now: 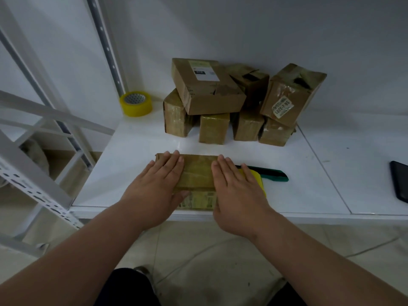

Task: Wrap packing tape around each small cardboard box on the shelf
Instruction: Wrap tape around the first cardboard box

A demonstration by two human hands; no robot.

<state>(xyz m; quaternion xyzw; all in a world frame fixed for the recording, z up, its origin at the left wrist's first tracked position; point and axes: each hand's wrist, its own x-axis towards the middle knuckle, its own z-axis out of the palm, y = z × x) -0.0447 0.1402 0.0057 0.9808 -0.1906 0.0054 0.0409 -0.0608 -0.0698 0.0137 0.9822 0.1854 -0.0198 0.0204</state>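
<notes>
Head view: on the white shelf [287,155], a pile of boxes [231,102] sits at the back, most glossy with tape, the top ones looking bare or torn, so several likely remain. Near the front edge, one taped box [197,173] lies under both palms: left hand [159,184] and right hand [238,188] press flat, fingers straight, gripping nothing. A tape dispenser [271,174] lies just beside it; a spare roll [135,103] stands behind.

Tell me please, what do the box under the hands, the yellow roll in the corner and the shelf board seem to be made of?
Box: brown cardboard under glossy clear tape, judging by its sheen. Yellow roll: plastic packing tape, probably, with a paler patterned core. Shelf board: smooth white surface with soft reflections, perhaps painted metal or laminate.
</notes>
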